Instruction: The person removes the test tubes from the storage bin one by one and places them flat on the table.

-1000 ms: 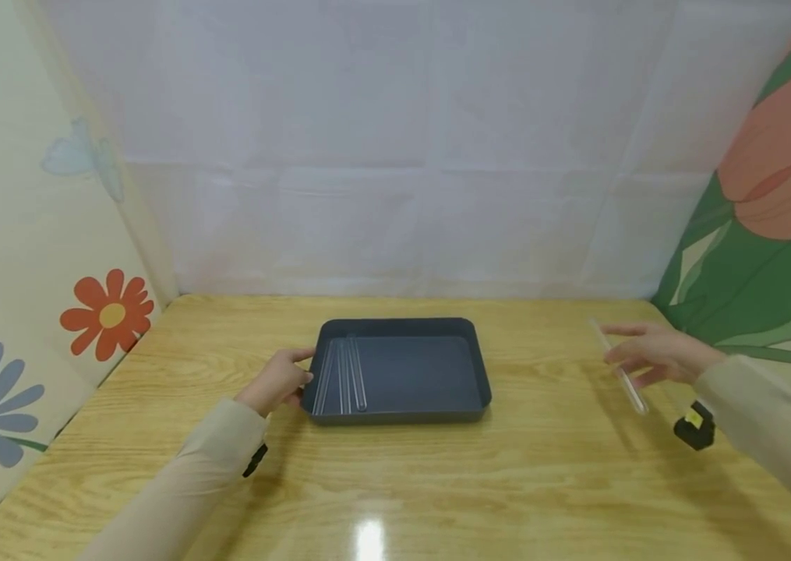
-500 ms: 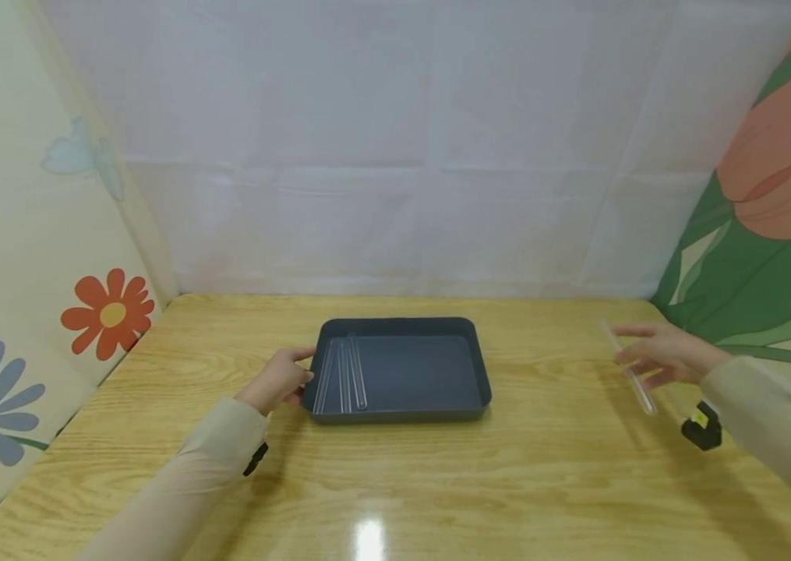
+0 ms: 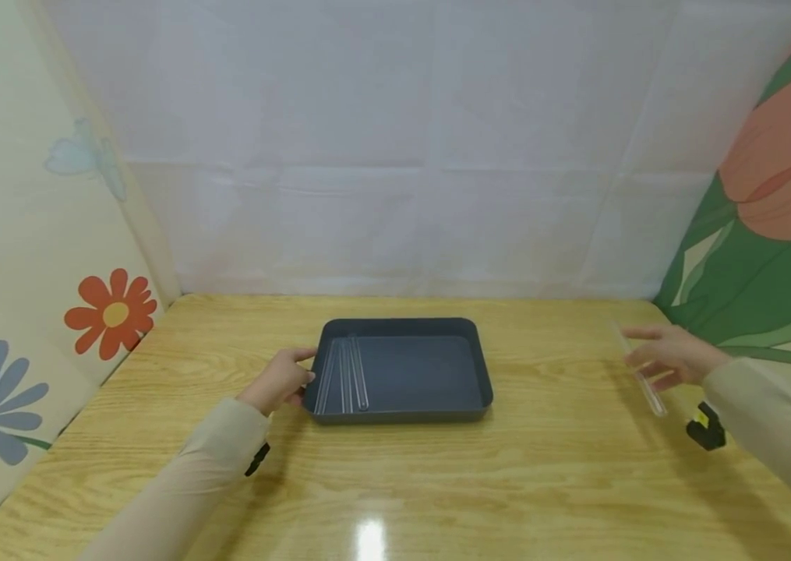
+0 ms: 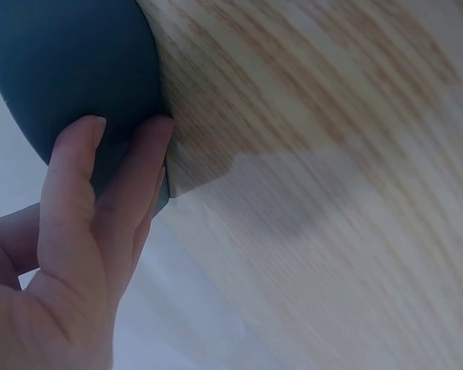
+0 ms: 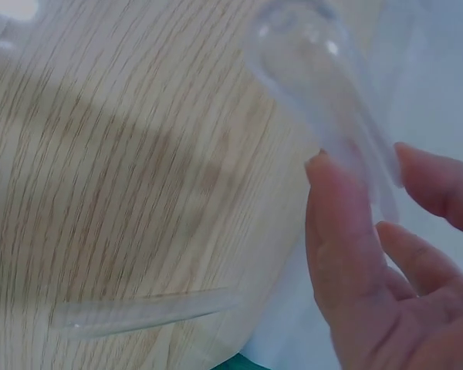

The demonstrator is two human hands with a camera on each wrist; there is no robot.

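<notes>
A dark grey-blue rectangular tray [image 3: 423,417] stands on the table. My left hand [image 3: 277,382] holds its left wall, with the thumb at the rim; in the left wrist view the fingers [image 4: 139,166] lie against the outside. Several clear test tubes [image 3: 361,382] lie lengthwise at the tray's left side. My right hand [image 3: 676,354], well to the right of the tray, pinches one clear test tube [image 5: 293,62] between thumb and fingertips, above the table. The tube slants, its rounded end toward me. Another clear tube [image 5: 147,314] lies on the table below the right hand.
The wood-grain table [image 3: 437,491] ends at a pale cloth [image 3: 381,234] at the back. Flower-printed cloths [image 3: 788,288] stand at both sides. A black device with a yellow mark [image 3: 707,427] hangs at the right wrist.
My right hand has drifted a little to the right with the test tube in it. The left hand, the tray and the tubes inside stay where they were.
</notes>
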